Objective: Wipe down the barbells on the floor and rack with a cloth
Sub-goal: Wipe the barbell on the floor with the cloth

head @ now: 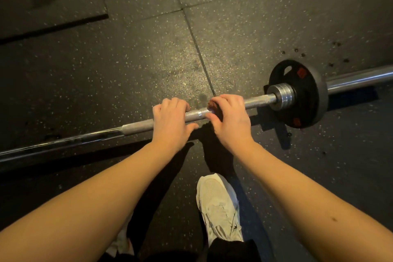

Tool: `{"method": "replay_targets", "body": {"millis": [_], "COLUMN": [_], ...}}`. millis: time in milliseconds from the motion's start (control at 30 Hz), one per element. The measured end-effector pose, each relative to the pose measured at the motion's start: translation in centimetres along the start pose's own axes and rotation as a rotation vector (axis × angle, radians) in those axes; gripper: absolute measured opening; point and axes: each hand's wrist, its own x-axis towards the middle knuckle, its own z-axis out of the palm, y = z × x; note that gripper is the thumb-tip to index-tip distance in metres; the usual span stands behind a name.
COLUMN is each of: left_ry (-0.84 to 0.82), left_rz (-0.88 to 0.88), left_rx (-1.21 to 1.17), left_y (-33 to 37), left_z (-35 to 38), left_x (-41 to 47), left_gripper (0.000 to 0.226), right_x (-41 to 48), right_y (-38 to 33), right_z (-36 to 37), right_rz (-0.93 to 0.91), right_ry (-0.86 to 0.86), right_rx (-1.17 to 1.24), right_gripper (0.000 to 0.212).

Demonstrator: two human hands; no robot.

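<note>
Gripping the barbell, flat on the speckled rubber floor, with the left hand curled over its rough grip section. Clamping a dark cloth round the same bar with the right hand, just beside the left, short of the black weight plate and near a white shoe.

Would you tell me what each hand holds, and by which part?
The left hand grips the bar bare, on its knurled shaft. The right hand grips the shaft nearer the plate, seemingly with a dark cloth under its fingers.
</note>
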Motion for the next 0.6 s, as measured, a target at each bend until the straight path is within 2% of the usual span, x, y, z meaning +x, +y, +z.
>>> {"method": "replay_targets", "body": {"millis": [133, 300, 400, 600], "left_ry": [0.008, 0.009, 0.021, -0.003], "left_rz": [0.006, 0.028, 0.047, 0.123], "left_rx": [0.001, 0.025, 0.054, 0.112], "left_y": [0.1, 0.0, -0.5, -0.8], "left_z": [0.3, 0.2, -0.1, -0.7], "left_x": [0.4, 0.6, 0.6, 1.2], "left_gripper": [0.044, 0.04, 0.039, 0.042], "right_x": [-0.1, 0.6, 1.2, 2.4], "right_y": [0.3, 0.9, 1.4, 1.6], "right_z": [0.0, -0.1, 0.1, -0.5], "right_rz": [-0.072, -0.158, -0.228, -0.252], "right_ry": [-0.085, 0.003, -0.028, -0.129], "right_rx": [-0.199, -0.29, -0.288, -0.297], "right_gripper": [0.06, 0.047, 0.043, 0.038]}}
